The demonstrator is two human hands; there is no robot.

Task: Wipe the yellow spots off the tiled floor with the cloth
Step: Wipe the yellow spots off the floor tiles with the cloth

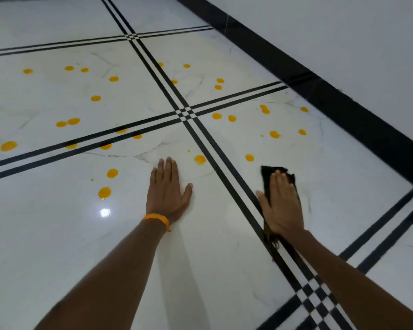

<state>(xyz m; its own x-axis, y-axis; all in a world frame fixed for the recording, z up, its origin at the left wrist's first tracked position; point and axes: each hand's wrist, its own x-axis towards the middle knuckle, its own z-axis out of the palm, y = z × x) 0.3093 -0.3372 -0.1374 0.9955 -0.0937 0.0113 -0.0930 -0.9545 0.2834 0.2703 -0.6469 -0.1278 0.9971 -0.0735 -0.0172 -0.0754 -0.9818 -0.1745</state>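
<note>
Where it lies on the tiled floor (57, 246), just right of the double black inlay strip (209, 148), the black cloth (266, 172) is item 1: thin, limp and light, likely to bunch or skate on glossy tile unless weighted.
Hold: right hand (283, 206), fingers straight and together, palm flat on top, pressing rather than gripping; cloth edges show beyond the fingertips and beside the wrist.
Best purchase, by judgement: palm over the middle, so the whole pad drags.
Item 2: yellow spots (249, 157), many, wet-looking, probably smear-prone; the nearest sits just ahead of the cloth.
Left hand (168, 194): fingers straight, flat on bare tile, holding nothing; orange wristband (157, 219) at the wrist.
</note>
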